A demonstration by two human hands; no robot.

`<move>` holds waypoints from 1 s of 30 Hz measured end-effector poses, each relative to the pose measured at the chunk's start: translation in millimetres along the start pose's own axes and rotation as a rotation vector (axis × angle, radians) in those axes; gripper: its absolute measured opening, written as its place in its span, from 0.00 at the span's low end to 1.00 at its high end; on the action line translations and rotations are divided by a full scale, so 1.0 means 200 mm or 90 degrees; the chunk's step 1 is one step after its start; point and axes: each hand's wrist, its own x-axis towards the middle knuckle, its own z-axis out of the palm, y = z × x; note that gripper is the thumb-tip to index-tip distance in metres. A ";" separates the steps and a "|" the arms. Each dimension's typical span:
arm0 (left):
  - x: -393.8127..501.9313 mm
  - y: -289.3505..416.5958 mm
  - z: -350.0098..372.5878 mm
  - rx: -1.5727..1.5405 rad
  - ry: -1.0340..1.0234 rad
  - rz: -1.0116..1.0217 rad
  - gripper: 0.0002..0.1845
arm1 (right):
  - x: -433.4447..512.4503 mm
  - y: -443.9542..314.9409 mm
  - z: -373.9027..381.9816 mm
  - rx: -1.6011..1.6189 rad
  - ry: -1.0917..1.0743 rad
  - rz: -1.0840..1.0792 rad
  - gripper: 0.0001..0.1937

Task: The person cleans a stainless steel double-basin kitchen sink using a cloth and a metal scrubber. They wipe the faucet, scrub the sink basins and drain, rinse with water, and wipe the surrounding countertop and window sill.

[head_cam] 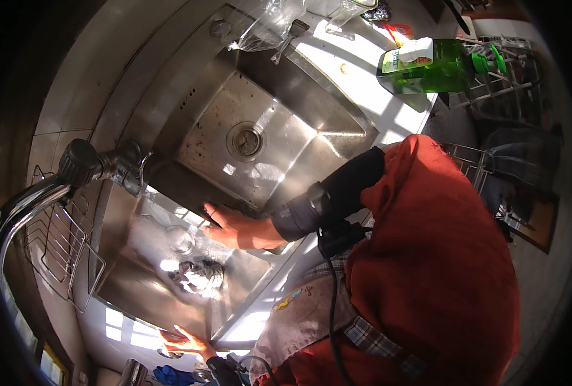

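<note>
My right hand (245,230) lies at the divider between two stainless steel sink basins, its thumb and fingers apart. Something dark shows at its fingertips; whether I grip it is unclear. The nearer-left basin (146,289) holds sudsy water over a round drain (181,240) and a wet, crumpled, shiny item (201,277), perhaps a scrubber or cloth. My left hand (185,341) is spread at that basin's outer rim, beside a small round metal object (169,353), with nothing visible in it. The other basin (209,130) has dark specks around its drain strainer (246,141).
A chrome faucet (35,200) arches beside a wire rack (64,255) along the wall. A green dish soap bottle (428,67) stands on the counter at my right, near a clear plastic bag (271,24) and a brush-like tool (290,39). Blue cloth (172,375) lies past my left hand.
</note>
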 end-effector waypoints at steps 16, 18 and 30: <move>-0.01 0.05 0.01 -0.197 -0.017 -0.059 0.25 | 0.69 -0.08 -0.14 -0.057 0.360 -0.431 0.18; 0.00 0.06 0.01 -0.142 -0.019 -0.049 0.24 | 0.81 -0.09 -0.16 -0.041 0.360 -0.332 0.13; -0.03 0.03 -0.01 -0.155 -0.028 -0.096 0.26 | 0.48 -0.25 -0.83 0.742 0.504 -0.357 0.12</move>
